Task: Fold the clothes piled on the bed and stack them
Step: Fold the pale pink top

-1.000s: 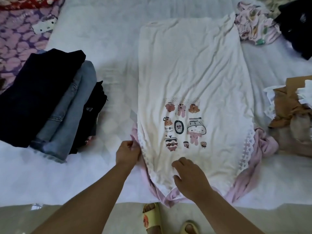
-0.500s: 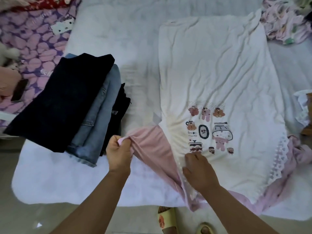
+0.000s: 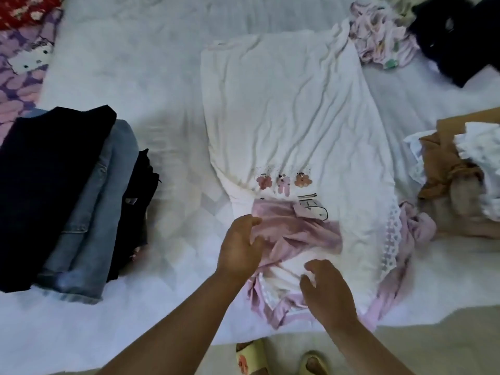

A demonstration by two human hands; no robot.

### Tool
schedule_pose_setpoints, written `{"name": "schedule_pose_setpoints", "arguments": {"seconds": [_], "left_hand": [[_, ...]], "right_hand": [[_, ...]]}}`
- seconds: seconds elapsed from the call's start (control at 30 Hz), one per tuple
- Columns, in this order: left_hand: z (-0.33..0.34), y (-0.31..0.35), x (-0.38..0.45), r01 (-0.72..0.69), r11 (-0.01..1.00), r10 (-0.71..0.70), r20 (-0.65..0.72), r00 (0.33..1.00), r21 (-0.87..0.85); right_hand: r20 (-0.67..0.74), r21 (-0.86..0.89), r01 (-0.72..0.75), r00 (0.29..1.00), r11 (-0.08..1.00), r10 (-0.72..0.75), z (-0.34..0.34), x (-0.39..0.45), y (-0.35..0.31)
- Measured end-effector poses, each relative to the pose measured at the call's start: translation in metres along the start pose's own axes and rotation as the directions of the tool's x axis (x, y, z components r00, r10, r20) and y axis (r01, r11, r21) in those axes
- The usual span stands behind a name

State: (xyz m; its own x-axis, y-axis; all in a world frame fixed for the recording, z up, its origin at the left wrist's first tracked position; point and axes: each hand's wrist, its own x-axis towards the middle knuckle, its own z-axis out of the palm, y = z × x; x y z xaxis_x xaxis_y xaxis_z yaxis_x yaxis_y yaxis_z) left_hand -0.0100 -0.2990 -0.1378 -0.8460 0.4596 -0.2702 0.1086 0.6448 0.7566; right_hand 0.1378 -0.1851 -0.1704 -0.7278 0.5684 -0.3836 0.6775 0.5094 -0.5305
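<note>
A white dress (image 3: 292, 109) with a cartoon print and lace trim lies spread flat on the bed, neckline toward me. Its pink left sleeve (image 3: 292, 228) is folded inward and covers part of the print. My left hand (image 3: 239, 247) grips that sleeve at its left edge. My right hand (image 3: 326, 289) rests on the white fabric near the neckline, fingers loosely bent. The pink right sleeve (image 3: 416, 226) lies bunched beside the lace edge. A folded stack (image 3: 67, 196) of a dark top, blue jeans and black clothes sits at the left.
Unfolded clothes lie at the right: a pink patterned piece (image 3: 378, 41), a black garment (image 3: 460, 41), and a brown and white heap (image 3: 460, 182). A purple patterned blanket (image 3: 21, 66) is at the far left. My slippers (image 3: 251, 358) stand on the floor by the bed edge.
My left hand pulled the pink sleeve out to the left, then carried it right and laid it over the dress front. My right hand stayed near the neckline.
</note>
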Motion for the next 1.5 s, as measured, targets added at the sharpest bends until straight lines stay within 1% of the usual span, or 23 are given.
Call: {"name": "schedule_pose_setpoints", "arguments": {"seconds": [0.1,0.17,0.23,0.33,0.43,0.5,0.53,0.6,0.67,0.73,0.77,0.83,0.9,0.93,1.0,1.07,1.13,1.2,1.27,1.3,1.37,1.43,1.5], "left_hand": [[0.001,-0.031,0.019,0.005,0.987,-0.005,0.004,1.0,0.16],[-0.002,-0.043,0.033,-0.053,0.969,0.045,0.037,0.998,0.24],[-0.001,-0.047,0.05,-0.135,0.935,0.117,0.074,0.99,0.328],[0.005,-0.043,0.075,-0.305,0.841,0.248,0.184,0.951,0.446],[0.011,-0.041,0.097,-0.393,0.716,0.225,0.342,0.912,0.577],[0.01,-0.04,0.106,-0.452,0.637,0.278,0.36,0.89,0.624],[0.007,-0.036,0.109,-0.465,0.607,0.295,0.36,0.885,0.645],[-0.003,-0.036,0.115,-0.451,0.608,0.284,0.352,0.892,0.653],[-0.02,-0.042,0.12,-0.372,0.688,0.268,0.258,0.928,0.623],[-0.041,-0.055,0.123,-0.281,0.712,0.228,0.166,0.959,0.644],[-0.05,-0.06,0.121,-0.246,0.704,0.182,0.165,0.969,0.666],[-0.058,-0.072,0.117,-0.207,0.68,0.112,0.179,0.977,0.703],[-0.057,-0.078,0.113,-0.207,0.689,0.145,0.148,0.978,0.695],[-0.055,-0.079,0.11,-0.21,0.71,0.177,0.118,0.977,0.672],[-0.049,-0.074,0.104,-0.203,0.765,0.186,0.091,0.978,0.612],[-0.044,-0.07,0.101,-0.181,0.803,0.158,0.09,0.983,0.568],[-0.04,-0.067,0.098,-0.148,0.831,0.142,0.053,0.988,0.536],[-0.037,-0.066,0.094,-0.125,0.844,0.131,0.026,0.991,0.521],[-0.035,-0.066,0.091,-0.104,0.838,0.098,0.04,0.994,0.536],[-0.037,-0.067,0.088,-0.066,0.866,0.049,0.048,0.998,0.495],[-0.042,-0.067,0.085,0.029,0.958,-0.05,0.067,0.997,0.285],[-0.049,-0.069,0.082,0.075,0.985,-0.089,0.087,0.992,0.157],[-0.057,-0.074,0.08,0.063,0.973,-0.085,0.091,0.992,0.223]], "right_hand": [[-0.04,0.049,0.042,0.998,0.998,-0.04,0.014,-0.003,0.0],[-0.136,0.047,0.135,0.983,0.99,-0.128,0.023,-0.005,-0.008],[-0.156,0.007,0.176,0.973,0.984,-0.173,0.033,-0.007,-0.019],[-0.14,-0.1,0.236,0.958,0.966,-0.249,0.055,-0.013,-0.033],[-0.127,-0.178,0.212,0.963,0.961,-0.236,0.072,-0.015,-0.039],[-0.136,-0.157,0.24,0.955,0.958,-0.262,0.074,-0.013,-0.037],[-0.123,-0.091,0.257,0.956,0.962,-0.267,0.073,-0.012,-0.034],[-0.089,0.148,0.18,0.982,0.972,-0.168,0.063,-0.009,-0.031],[-0.069,0.368,-0.019,0.996,0.93,0.047,0.055,-0.007,-0.027],[-0.072,0.458,-0.176,0.97,0.871,0.234,0.046,-0.003,-0.021],[-0.039,0.457,-0.236,0.958,0.858,0.284,0.041,0.0,-0.018],[0.112,0.368,-0.349,0.937,0.862,0.332,0.033,0.003,-0.016],[0.188,0.229,-0.374,0.923,0.898,0.336,0.035,0.0,-0.018],[0.147,0.199,-0.356,0.932,0.913,0.331,0.035,-0.002,-0.023],[-0.023,0.156,-0.26,0.963,0.953,0.267,0.037,-0.007,-0.033],[-0.179,-0.022,-0.124,0.977,0.992,0.118,0.044,-0.009,-0.038],[-0.21,-0.189,-0.045,0.978,0.981,0.004,0.05,-0.009,-0.041],[-0.262,-0.235,0.015,0.962,0.972,-0.078,0.051,-0.005,-0.04],[-0.355,-0.178,0.064,0.927,0.982,-0.125,0.048,-0.002,-0.036],[-0.382,-0.107,0.121,0.911,0.987,-0.154,0.046,0.0,-0.033],[-0.37,0.153,0.232,0.915,0.961,-0.162,0.043,-0.004,-0.03],[-0.276,0.432,0.183,0.959,0.883,-0.064,0.043,-0.014,-0.031],[-0.099,0.594,0.055,0.995,0.802,0.005,0.048,-0.027,-0.033]]}}
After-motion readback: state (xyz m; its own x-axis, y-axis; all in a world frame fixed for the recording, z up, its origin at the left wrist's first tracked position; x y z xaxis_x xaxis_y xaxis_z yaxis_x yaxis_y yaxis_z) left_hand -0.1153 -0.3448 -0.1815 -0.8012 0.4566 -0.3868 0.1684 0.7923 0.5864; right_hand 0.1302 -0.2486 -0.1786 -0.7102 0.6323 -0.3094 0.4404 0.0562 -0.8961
